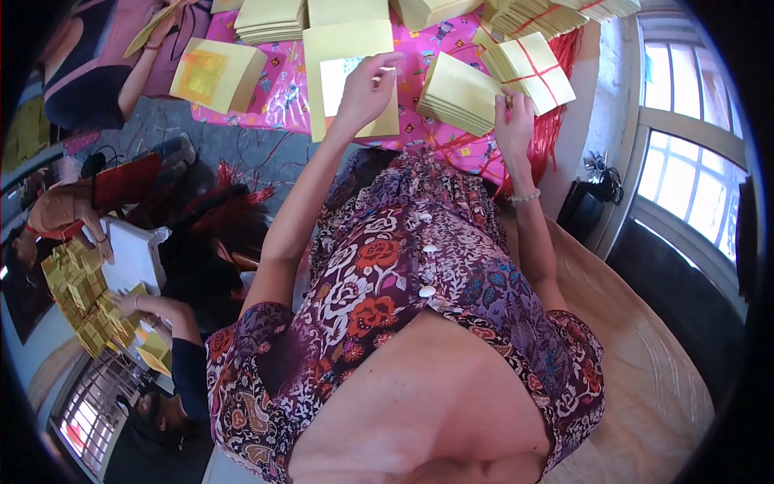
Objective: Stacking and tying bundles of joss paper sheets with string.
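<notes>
The person's left hand point(367, 90) was over the upper middle of the frame, its fingers bent and tips toward the right; whether this grip pinched anything could not be told. The right hand point(513, 121), farther right, had thumb and fingers drawn close together at the right end of a yellow paper stack point(459, 90); whether that grip pinched a sheet was unclear. A pale bracelet point(524, 196) circled the right wrist.

Beneath the left hand lay a yellow sheet point(375, 121), its long axis running up and down the frame, with a whitish, silvery patch point(331, 87) partly hidden by the hand. The yellow paper stack slanted down toward the right, its layered edge facing the lower edge of the frame. It looked matte and plain on top. Just beside it, at upper right, a tied bundle point(556, 90) bore crossed red strings, and loose red strands point(555, 141) hung below.

The pink sheet point(286, 97) under the papers carried small printed figures and marks, too small to read. At upper left, another stack point(238, 81) showed a golden-orange square. At lower left, other people's hands worked around yellow bundles point(85, 282) beside a white desk point(135, 258).
</notes>
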The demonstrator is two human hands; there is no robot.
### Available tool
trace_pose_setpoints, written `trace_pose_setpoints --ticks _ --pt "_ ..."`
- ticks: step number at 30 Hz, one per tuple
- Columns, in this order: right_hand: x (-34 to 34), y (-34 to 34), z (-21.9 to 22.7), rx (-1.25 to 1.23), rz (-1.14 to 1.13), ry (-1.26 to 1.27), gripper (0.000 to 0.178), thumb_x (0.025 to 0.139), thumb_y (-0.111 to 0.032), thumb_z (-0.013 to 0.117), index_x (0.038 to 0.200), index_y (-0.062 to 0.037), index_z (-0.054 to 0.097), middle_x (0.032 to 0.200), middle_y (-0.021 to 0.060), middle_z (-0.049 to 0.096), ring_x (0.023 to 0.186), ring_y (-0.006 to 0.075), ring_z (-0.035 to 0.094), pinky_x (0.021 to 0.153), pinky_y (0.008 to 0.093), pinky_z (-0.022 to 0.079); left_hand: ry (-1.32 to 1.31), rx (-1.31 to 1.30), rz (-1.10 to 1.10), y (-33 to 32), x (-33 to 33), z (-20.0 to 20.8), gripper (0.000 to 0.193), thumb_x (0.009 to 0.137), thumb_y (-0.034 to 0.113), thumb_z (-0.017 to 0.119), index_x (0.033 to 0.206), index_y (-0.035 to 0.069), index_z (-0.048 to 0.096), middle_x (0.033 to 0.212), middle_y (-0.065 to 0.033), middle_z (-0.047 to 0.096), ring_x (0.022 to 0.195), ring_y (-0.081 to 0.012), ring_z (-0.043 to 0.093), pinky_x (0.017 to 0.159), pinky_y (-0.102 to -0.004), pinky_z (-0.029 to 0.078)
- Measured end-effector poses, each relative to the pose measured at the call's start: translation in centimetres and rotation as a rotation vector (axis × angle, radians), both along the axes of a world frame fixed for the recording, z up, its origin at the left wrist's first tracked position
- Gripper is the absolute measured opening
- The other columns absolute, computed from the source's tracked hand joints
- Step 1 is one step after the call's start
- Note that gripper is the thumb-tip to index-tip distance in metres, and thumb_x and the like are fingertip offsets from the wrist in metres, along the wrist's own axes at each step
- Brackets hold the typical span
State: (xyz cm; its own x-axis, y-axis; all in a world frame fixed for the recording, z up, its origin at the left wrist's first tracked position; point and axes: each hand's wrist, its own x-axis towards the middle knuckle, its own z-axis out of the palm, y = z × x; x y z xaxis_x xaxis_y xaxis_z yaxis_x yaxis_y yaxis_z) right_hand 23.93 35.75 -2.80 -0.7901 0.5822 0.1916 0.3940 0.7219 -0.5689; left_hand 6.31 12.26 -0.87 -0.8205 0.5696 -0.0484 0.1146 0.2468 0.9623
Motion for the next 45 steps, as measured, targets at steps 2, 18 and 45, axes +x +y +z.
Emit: trace_pose_setpoints --ticks 2,18,45 --pt "-1.4 -0.9 1.2 -0.008 0.103 0.032 0.021 0.09 -0.016 0.063 0.106 -0.0025 0.061 0.098 0.0166 0.058 0.095 0.0339 0.056 0.082 0.0422 0.045 -0.087 0.011 0.02 -3.2 0.1 1.5 0.031 0.088 0.014 0.06 0.118 0.01 0.063 0.104 -0.0144 0.064 0.086 -0.026 0.063 0.077 -0.035 0.051" --pt "-6.7 -12.2 2.7 0.259 0.896 -0.19 0.049 0.07 -0.031 0.077 0.107 -0.0053 0.057 0.102 0.0096 0.055 0.098 0.0263 0.055 0.081 0.0379 0.047 0.49 -0.39 -0.134 -13.2 3.8 0.0 0.052 0.069 0.012 0.078 0.117 0.012 0.059 0.116 -0.0088 0.056 0.111 -0.0308 0.05 0.095 -0.0414 0.042" --pt "-11.1 -9.3 4.8 -0.047 1.062 -0.373 0.022 0.089 -0.025 0.061 0.083 -0.0061 0.069 0.083 0.0107 0.064 0.077 0.0308 0.063 0.07 0.0405 0.051 0.144 -0.298 -0.249 -13.9 -1.3 -0.6 0.017 0.086 0.027 0.068 0.09 0.013 0.076 0.093 -0.0025 0.072 0.086 -0.0202 0.065 0.075 -0.0326 0.05"
